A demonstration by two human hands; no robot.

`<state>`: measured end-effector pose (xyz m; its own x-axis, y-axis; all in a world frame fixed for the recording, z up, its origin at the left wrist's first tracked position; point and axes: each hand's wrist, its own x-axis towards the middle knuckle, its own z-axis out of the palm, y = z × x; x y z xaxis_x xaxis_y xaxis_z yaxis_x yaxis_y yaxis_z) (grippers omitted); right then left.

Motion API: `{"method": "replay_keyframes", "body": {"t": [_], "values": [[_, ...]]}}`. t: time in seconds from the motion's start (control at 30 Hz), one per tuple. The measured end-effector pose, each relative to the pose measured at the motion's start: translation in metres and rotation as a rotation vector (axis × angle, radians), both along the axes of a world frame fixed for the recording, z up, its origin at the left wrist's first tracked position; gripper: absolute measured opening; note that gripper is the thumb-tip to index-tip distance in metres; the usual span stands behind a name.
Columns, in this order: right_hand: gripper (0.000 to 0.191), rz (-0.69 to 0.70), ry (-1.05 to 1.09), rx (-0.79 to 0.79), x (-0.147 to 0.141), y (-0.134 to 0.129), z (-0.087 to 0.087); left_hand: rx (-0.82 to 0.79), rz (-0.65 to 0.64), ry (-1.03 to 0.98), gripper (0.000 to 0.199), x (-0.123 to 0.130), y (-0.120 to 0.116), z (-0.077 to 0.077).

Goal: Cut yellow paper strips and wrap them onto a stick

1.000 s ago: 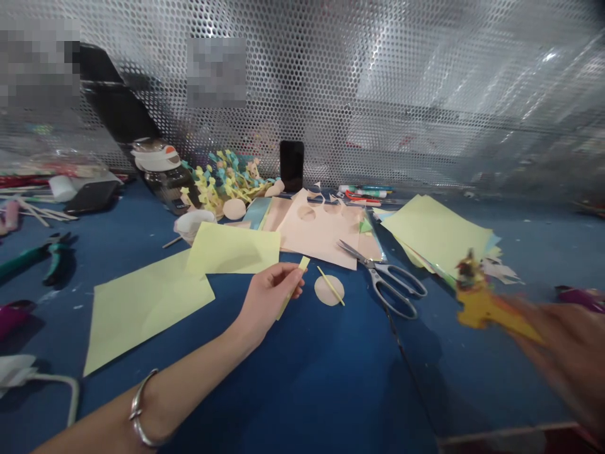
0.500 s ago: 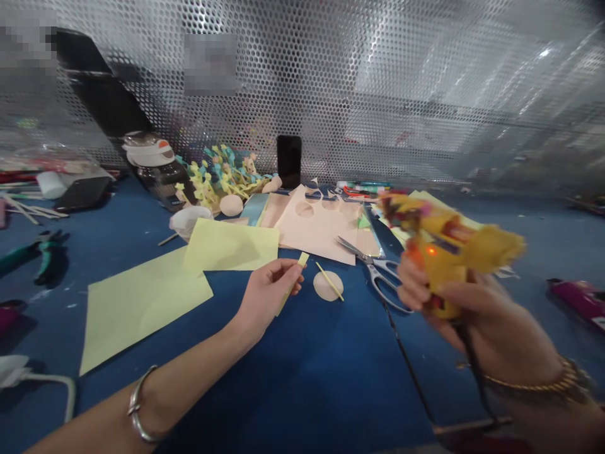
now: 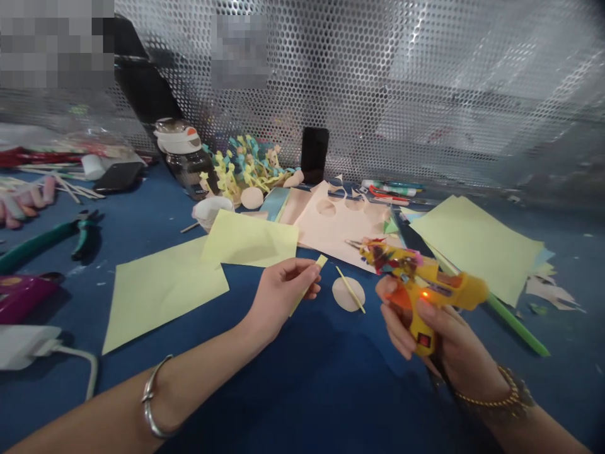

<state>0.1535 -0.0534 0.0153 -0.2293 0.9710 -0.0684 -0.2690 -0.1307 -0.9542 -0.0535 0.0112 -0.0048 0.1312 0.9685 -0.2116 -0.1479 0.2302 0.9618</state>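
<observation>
My left hand [image 3: 283, 296] is shut on a narrow pale yellow paper strip [image 3: 307, 290], pinching it between thumb and fingers. My right hand [image 3: 425, 328] grips a yellow hot glue gun [image 3: 425, 284] with a lit orange light and colourful dried residue on top. Its nozzle points left, just right of a round peach paper disc [image 3: 348, 294]. On that disc lies a thin yellow paper strip [image 3: 350, 289]. Steel scissors [image 3: 355, 243] lie mostly hidden behind the glue gun, with only their tip showing.
A peach sheet with round holes [image 3: 338, 221] and pale yellow sheets [image 3: 163, 293] lie on the blue mat [image 3: 302, 391]. Behind stand a bottle [image 3: 188, 157], paper twists [image 3: 246, 167] and an upright phone [image 3: 314, 154]. Green pliers [image 3: 82, 230] lie left, against a perforated metal wall [image 3: 378, 82].
My right hand has brought the glue gun in from the right and lowered it over the mat, now covering the scissors. My left hand still pinches the strip. The view has shifted slightly.
</observation>
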Motion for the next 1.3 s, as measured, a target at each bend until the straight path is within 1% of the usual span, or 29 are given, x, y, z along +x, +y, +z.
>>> {"method": "replay_keyframes", "body": {"t": [0.07, 0.2, 0.27, 0.43, 0.6, 0.77, 0.9, 1.1, 1.3], "values": [[0.029, -0.016, -0.087, -0.039, 0.001, 0.001, 0.000, -0.018, 0.015, 0.006, 0.018, 0.000, -0.001, 0.001], [0.025, 0.020, -0.214, -0.083, 0.000, 0.006, -0.003, -0.031, 0.018, -0.004, 0.018, 0.001, -0.002, 0.002], [0.025, 0.017, -0.215, -0.078, -0.002, 0.008, -0.005, -0.013, 0.025, -0.011, 0.019, 0.001, -0.002, 0.003], [0.027, -0.023, -0.182, -0.074, -0.006, 0.007, -0.007, -0.028, 0.102, -0.024, 0.020, 0.006, -0.003, 0.005], [0.027, -0.066, -0.213, -0.070, -0.006, 0.003, -0.009, 0.036, 0.155, -0.037, 0.020, 0.020, 0.002, 0.003], [0.028, -0.138, -0.256, -0.036, -0.003, 0.008, -0.008, 0.088, 0.181, -0.031, 0.019, 0.034, 0.005, 0.002], [0.029, -0.161, -0.264, -0.047, -0.001, 0.012, -0.010, 0.094, 0.184, 0.013, 0.019, 0.035, 0.001, 0.003], [0.031, -0.130, -0.277, -0.072, -0.002, 0.011, -0.015, 0.117, 0.157, 0.015, 0.020, 0.031, 0.000, -0.001], [0.031, -0.142, -0.275, -0.073, -0.002, 0.011, -0.016, 0.140, 0.156, 0.029, 0.021, 0.031, 0.000, -0.002]]}}
